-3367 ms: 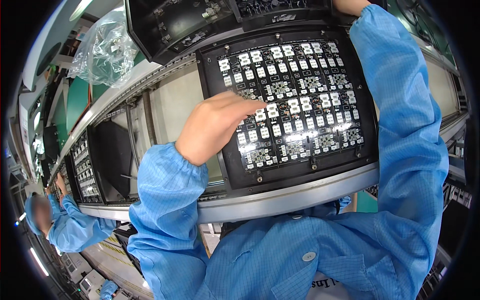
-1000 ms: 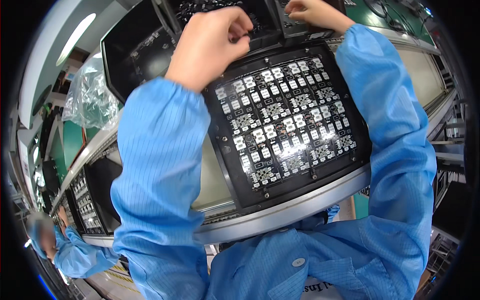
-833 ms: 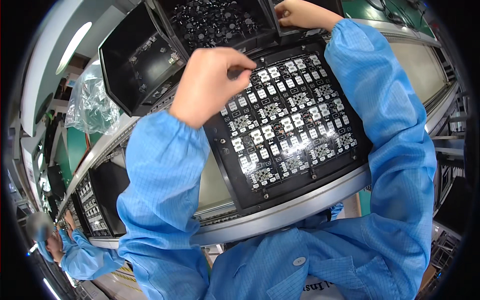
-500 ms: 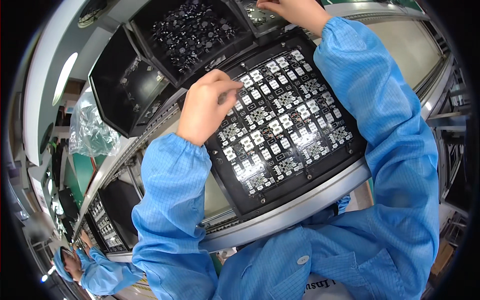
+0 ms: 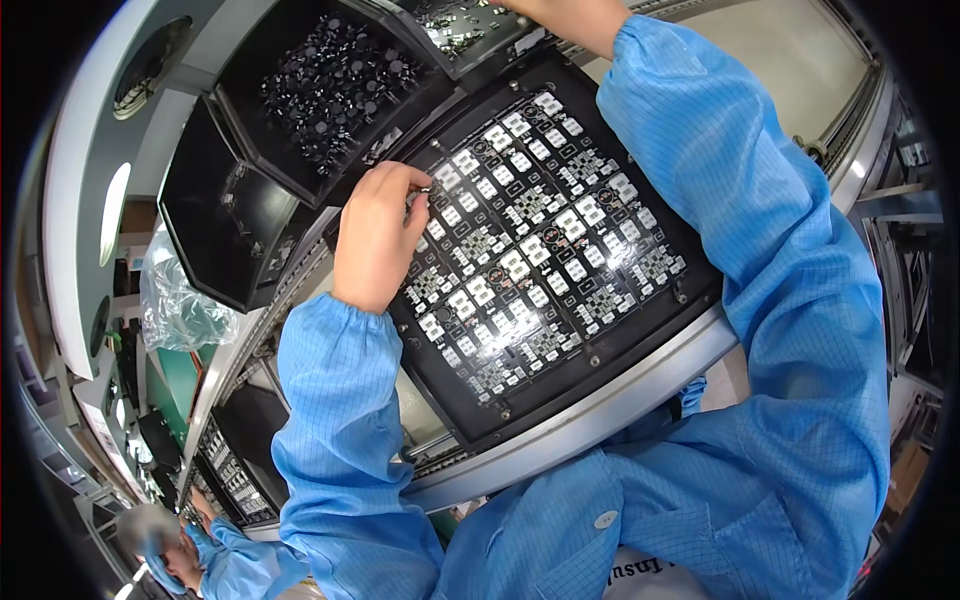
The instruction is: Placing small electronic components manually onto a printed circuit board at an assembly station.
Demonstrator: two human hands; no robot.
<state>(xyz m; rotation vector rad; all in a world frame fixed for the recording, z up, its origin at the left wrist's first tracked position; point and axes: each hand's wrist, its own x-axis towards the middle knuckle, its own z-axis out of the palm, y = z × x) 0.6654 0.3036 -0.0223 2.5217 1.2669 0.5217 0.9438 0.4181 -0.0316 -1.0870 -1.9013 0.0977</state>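
A panel of many small black-and-white circuit boards lies in a flat black carrier in front of me. My left hand is at the panel's far left edge. Its thumb and fingers are pinched over the boards, with a tiny dark or metallic bit at the tips, too small to name. My right hand reaches over a black bin of small metal parts at the top. The picture's edge cuts off most of its fingers.
A black bin beyond the carrier holds a heap of small round black components. To its left stands another black bin with a few scattered parts. A metal rail runs along the near side. A co-worker sits at lower left.
The view has shifted, so panel and bins sit further left. My left hand stays near the panel's far left edge, fingers pinched. My right hand's fingers have slipped mostly out of the picture.
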